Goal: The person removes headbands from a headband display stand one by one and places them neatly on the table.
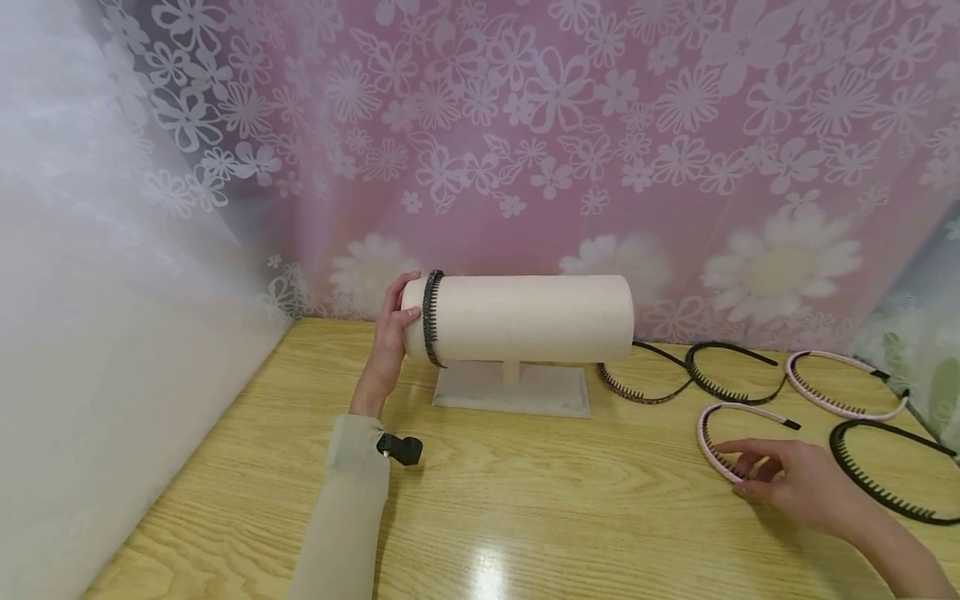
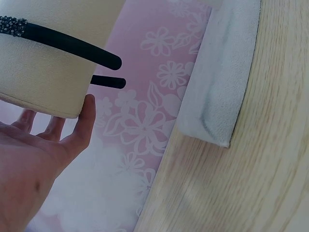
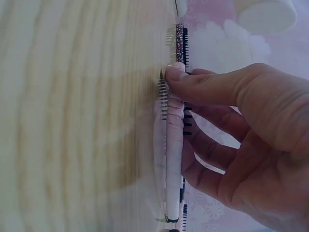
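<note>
A cream cylindrical headband stand [image 1: 525, 321] lies level on its post above a flat base [image 1: 512, 389]. My left hand [image 1: 392, 329] grips its left end, fingers behind and thumb in front. Around that end sits a dark glittery headband [image 1: 431, 317] with comb teeth; its black tips [image 2: 113, 61] show in the left wrist view. At the right, my right hand [image 1: 806, 483] pinches a pale pink toothed headband [image 1: 708, 433] low at the tabletop. The right wrist view shows the thumb and fingers on the pink band [image 3: 175, 154] near one end of the visible stretch.
On the wooden table [image 1: 480, 492] lie other headbands: a speckled one [image 1: 645, 398], a black one [image 1: 723, 392], another pink one [image 1: 825, 404] and a larger black one [image 1: 873, 483]. A pink flowered curtain [image 1: 525, 167] hangs behind; a white sheet [image 1: 112, 292] stands at left.
</note>
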The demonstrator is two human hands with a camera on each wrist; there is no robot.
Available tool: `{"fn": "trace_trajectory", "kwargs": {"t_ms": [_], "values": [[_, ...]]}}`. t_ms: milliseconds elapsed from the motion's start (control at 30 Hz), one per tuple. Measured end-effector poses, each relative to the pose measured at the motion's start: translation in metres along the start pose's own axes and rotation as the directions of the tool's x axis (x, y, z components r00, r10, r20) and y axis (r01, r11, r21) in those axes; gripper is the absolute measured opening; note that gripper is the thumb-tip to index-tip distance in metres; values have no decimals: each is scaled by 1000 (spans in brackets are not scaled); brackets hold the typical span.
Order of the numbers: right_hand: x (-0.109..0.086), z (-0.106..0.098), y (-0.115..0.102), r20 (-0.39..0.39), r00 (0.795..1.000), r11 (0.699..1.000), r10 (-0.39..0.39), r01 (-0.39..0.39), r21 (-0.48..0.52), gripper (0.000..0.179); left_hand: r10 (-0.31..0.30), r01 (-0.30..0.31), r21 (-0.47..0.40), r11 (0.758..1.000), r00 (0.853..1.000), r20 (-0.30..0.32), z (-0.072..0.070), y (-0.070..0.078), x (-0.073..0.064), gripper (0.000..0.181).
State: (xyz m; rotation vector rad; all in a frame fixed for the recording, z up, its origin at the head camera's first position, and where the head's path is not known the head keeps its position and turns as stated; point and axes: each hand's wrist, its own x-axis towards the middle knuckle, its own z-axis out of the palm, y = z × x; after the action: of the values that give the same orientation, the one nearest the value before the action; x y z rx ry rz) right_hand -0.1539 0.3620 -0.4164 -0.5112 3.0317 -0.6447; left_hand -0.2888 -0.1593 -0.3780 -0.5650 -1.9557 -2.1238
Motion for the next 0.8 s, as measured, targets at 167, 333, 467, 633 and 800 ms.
{"fn": "trace_trajectory", "kwargs": {"t_ms": [167, 333, 467, 633, 800], "values": [[-1, -1, 4, 11, 1000, 1000, 10, -10, 10, 43, -4, 4, 4, 1000, 1000, -5, 0, 1, 0, 62], [-4, -2, 8, 21, 999, 999, 34, -34, -1, 43, -1, 1, -8, 1000, 1000, -3, 1, 1, 0, 63], [-5, -3, 10, 36, 998, 999, 51, -51, 0, 43, -1, 1, -8, 1000, 1000, -2, 1, 0, 0, 61], [-5, -3, 12, 34, 998, 999, 49, -50, 19, 43, -3, 3, 12, 1000, 1000, -5, 0, 0, 0, 61], [-6, -2, 15, 45, 997, 997, 62, -64, 31, 44, -9, 9, 17, 1000, 1000, -4, -2, -1, 0, 62]]}}
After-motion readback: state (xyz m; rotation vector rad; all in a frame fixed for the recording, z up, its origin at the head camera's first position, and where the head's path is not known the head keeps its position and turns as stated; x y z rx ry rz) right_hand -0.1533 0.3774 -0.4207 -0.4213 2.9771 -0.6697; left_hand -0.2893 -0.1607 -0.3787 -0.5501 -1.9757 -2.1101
